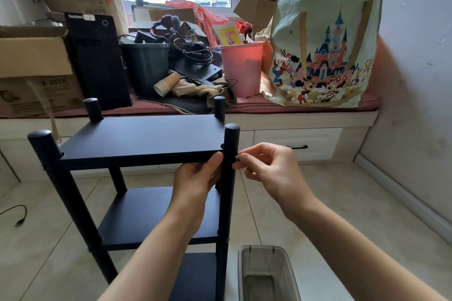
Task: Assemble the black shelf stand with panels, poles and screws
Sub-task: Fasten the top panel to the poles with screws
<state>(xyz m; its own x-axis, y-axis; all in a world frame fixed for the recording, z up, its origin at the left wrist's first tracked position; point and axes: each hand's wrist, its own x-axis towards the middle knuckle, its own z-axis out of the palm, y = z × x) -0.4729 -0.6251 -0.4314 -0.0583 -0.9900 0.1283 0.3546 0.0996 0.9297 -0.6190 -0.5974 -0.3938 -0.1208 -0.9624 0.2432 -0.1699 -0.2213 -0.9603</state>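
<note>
The black shelf stand (144,139) stands upright on the tiled floor with a top panel, a middle panel (146,217) and a lower panel threaded on black poles. My left hand (198,178) holds the front right corner of the top panel, its thumb against the front right pole (230,178). My right hand (266,166) pinches a small dark screw (236,157) against that pole's right side, level with the top panel. The other three pole tops rise above the panel.
A clear plastic bin (266,273) sits on the floor just right of the stand. Behind it runs a window bench crowded with cardboard boxes, a black computer tower (97,61), a pink bucket (241,68) and a printed tote bag (322,49). A black cable (17,215) lies on the floor at left.
</note>
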